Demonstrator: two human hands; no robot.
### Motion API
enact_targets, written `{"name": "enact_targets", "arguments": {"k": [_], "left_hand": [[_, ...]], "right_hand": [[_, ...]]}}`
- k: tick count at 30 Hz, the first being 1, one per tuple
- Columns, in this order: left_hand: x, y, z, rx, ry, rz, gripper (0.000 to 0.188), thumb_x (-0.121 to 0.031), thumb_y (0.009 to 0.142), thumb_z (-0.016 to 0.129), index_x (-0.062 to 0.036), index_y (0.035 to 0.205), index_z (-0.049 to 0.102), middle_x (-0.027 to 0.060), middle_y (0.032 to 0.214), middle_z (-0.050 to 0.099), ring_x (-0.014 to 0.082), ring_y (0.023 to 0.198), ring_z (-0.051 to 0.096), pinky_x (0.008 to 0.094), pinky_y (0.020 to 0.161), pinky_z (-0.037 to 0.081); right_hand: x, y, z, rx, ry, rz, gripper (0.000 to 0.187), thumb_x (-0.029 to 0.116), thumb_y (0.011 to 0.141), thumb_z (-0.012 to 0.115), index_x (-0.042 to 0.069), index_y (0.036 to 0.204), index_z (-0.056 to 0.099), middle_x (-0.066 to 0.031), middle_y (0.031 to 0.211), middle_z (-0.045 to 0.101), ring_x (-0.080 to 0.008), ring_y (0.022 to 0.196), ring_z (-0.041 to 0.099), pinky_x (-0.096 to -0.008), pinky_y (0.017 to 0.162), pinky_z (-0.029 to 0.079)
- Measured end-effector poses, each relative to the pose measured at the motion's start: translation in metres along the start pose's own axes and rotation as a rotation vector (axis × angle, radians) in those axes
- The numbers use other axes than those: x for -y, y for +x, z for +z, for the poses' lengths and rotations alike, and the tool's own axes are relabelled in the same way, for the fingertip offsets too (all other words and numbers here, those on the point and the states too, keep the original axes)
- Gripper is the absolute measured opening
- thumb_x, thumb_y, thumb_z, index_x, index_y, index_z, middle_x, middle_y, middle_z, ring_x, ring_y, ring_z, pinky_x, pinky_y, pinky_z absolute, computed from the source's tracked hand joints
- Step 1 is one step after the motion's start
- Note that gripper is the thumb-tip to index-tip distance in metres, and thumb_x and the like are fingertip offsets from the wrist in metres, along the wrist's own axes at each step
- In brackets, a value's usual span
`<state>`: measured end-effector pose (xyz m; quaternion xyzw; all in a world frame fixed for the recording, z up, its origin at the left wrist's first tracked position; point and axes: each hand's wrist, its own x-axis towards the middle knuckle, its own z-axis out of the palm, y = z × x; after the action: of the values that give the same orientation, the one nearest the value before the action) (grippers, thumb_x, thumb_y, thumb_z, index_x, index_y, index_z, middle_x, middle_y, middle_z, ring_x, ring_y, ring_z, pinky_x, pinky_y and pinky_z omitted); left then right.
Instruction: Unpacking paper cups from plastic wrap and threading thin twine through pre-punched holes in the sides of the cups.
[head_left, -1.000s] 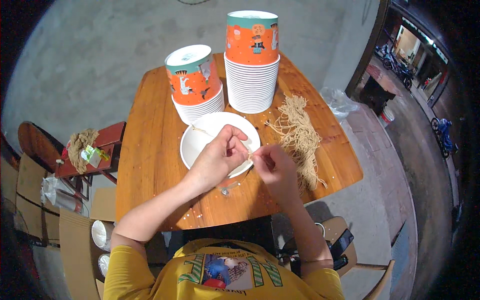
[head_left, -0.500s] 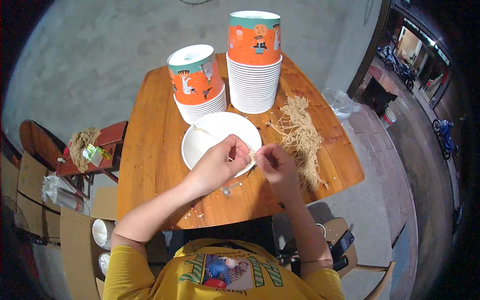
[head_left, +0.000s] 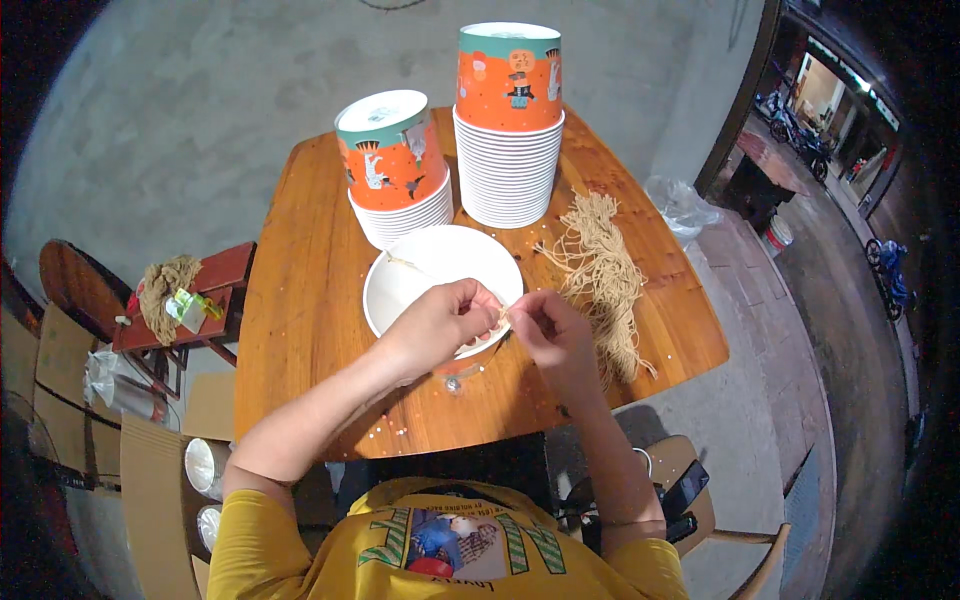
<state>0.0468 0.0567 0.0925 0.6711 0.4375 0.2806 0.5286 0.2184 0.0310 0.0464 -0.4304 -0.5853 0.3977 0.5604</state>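
Note:
A white round paper tub (head_left: 430,262) stands with its mouth up near the middle of the wooden table (head_left: 300,300). A short bit of tan cord (head_left: 404,263) shows at its far left rim. Over the near right rim, my left hand (head_left: 445,322) and my right hand (head_left: 552,332) meet, fingertips pinched together on a thin cord (head_left: 504,312). Fingers cover most of this cord, so any knot is hidden. Beside my right hand lies a loose bundle of tan cords (head_left: 605,275).
Behind the tub rise a shorter stack of orange paper tubs (head_left: 395,165) and a taller stack (head_left: 508,130), both upside down. White specks (head_left: 390,432) lie near the front edge. Left stands a red bench (head_left: 220,290) with more cord; right, a chair (head_left: 690,460) holds a phone.
My left hand's fingers have curled in a little and the pinched cord has shifted slightly. The tubs and the cord bundle stay where they were.

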Motion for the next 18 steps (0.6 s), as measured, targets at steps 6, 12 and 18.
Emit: {"name": "enact_targets", "arguments": {"k": [6,12,18], "left_hand": [[-0.002,0.001,-0.002,0.034,-0.039,-0.066,0.018,-0.016,0.092,0.055,0.0009,0.095,0.059,0.0014,0.080,0.058,0.0069,0.072,0.050,0.0217,0.067,0.043],[-0.003,0.005,-0.004,0.068,-0.073,-0.101,0.018,-0.015,0.092,0.054,0.0017,0.096,0.059,0.0019,0.080,0.057,0.0073,0.072,0.050,0.0215,0.068,0.043],[-0.004,0.007,-0.006,0.122,-0.179,-0.137,0.017,-0.013,0.092,0.054,0.0021,0.095,0.059,0.0021,0.079,0.057,0.0086,0.071,0.050,0.0220,0.066,0.043]], "right_hand": [[0.003,-0.001,-0.001,-0.059,-0.259,-0.160,0.014,0.006,0.082,0.063,0.006,0.094,0.057,-0.0061,0.074,0.058,-0.0143,0.064,0.058,-0.0273,0.058,0.047],[0.003,0.002,-0.005,-0.122,-0.669,-0.622,0.020,0.000,0.072,0.069,0.008,0.089,0.062,-0.0030,0.076,0.052,-0.0148,0.060,0.054,-0.0272,0.051,0.044],[-0.003,0.001,-0.013,-0.033,-0.766,-0.621,0.023,0.000,0.067,0.070,0.010,0.086,0.065,-0.0036,0.072,0.052,-0.0187,0.060,0.056,-0.0303,0.048,0.046]]}}
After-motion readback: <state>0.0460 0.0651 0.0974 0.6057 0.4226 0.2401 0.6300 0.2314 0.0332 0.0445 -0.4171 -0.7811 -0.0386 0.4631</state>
